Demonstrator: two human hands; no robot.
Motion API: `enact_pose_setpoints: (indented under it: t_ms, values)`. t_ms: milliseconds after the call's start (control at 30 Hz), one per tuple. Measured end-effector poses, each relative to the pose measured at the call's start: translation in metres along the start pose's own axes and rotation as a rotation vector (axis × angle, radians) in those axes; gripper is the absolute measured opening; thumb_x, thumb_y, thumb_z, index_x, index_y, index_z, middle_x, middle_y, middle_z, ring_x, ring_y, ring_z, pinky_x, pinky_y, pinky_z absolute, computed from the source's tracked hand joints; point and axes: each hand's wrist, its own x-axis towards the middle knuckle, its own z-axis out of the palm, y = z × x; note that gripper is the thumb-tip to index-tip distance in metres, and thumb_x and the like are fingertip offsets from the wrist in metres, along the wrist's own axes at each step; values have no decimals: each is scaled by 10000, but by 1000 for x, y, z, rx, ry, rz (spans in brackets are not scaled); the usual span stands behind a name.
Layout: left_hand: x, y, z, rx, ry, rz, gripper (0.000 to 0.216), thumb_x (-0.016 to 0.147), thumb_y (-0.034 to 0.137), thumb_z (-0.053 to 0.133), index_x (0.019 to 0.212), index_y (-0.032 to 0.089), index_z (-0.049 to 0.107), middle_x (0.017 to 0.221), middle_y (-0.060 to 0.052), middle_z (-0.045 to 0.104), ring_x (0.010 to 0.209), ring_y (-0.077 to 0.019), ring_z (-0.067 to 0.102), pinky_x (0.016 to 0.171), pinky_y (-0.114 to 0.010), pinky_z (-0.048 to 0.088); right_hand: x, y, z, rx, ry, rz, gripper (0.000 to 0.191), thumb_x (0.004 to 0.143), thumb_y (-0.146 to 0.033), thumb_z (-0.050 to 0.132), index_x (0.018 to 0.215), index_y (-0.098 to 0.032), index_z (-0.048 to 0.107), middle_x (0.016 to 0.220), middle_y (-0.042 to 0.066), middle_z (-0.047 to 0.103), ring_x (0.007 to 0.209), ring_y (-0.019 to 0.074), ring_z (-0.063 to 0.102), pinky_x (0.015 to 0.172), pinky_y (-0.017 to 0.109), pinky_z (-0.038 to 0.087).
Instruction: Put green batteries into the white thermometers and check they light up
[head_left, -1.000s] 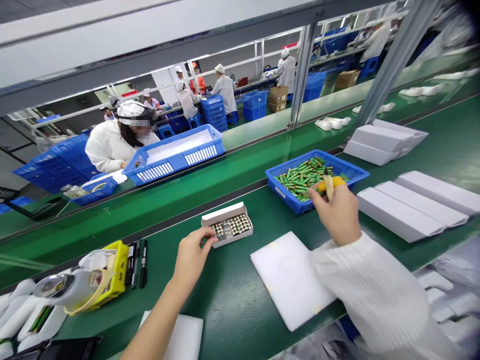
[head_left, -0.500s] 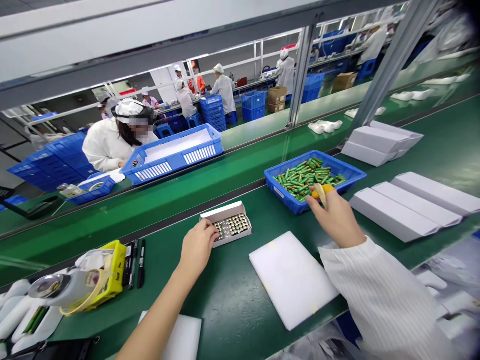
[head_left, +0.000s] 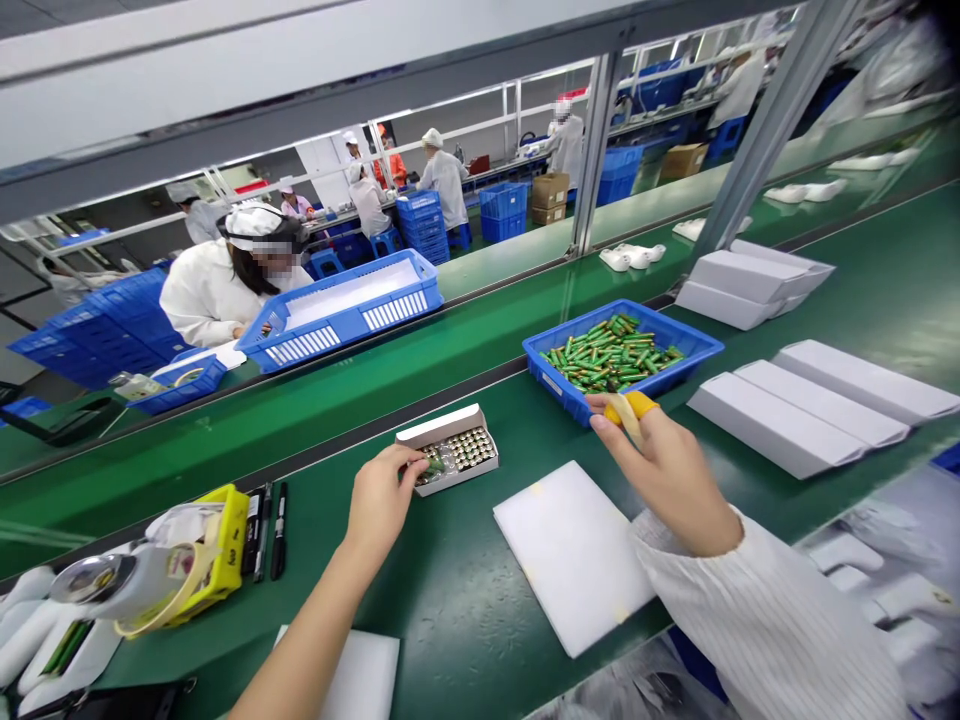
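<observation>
Lying between the hands (head_left: 381, 497) (head_left: 667, 460) — white box (head_left: 441, 429), nearer left.

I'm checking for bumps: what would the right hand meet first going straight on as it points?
The right hand would likely meet the near corner of the blue tray, though depth is unclear and they may be touching.

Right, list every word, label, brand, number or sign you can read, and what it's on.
None reads for certain.
Yellow basket: black writing, too small and blurred.
Blue bin: white label, too small.
Pens: pale marks, too small.
Background: too far and blurred to read anything.
</observation>
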Motion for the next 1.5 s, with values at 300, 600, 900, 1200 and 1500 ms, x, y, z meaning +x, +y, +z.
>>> enact_pose_setpoints:
  t_ms: [300, 600, 900, 1200, 1500]
  values:
    - [-32, 27, -3, -891, -6, -186, 354, 744, 370, 668, 978, 104, 685, 770, -65, 704, 622, -143, 645, 566, -232, 546, -62, -47, 45, 181, -498, -29, 412, 950, -452, 309, 629, -206, 391, 592, 3, 504, 555, 142, 472, 534, 269, 330]
    - [-45, 40, -5, -1100, -82, -245, 278, 642, 313, 777, 838, 123, 722, 732, -62, 721, 638, -154, 674, 540, -193, 553, -72, -49, 64, 411, -765, 71, 414, 938, -482, 345, 639, -195, 356, 586, -29, 362, 542, 108, 323, 516, 255, 264]
    - [-48, 44, -5, -1086, -81, -258, 267, 605, 295, 795, 798, 123, 727, 698, -58, 717, 627, -156, 674, 559, -202, 565, -72, -45, 63, 518, -807, 94, 418, 939, -494, 356, 655, -187, 362, 613, -31, 328, 561, 105, 293, 517, 256, 224]
    - [-50, 38, -2, -1025, -73, -236, 237, 657, 289, 764, 829, 130, 726, 748, -58, 719, 591, -117, 644, 577, -198, 557, -72, -47, 59, 532, -839, 118, 426, 931, -516, 361, 664, -185, 372, 623, -36, 321, 562, 102, 286, 519, 253, 229]
    - [-51, 46, 8, -992, -120, -230, 271, 581, 271, 805, 760, 112, 678, 638, -39, 665, 563, -121, 608, 566, -224, 539, -77, -45, 68, 835, -800, 277, 466, 864, -596, 452, 676, -170, 450, 568, -56, 291, 508, 82, 247, 473, 238, 180]
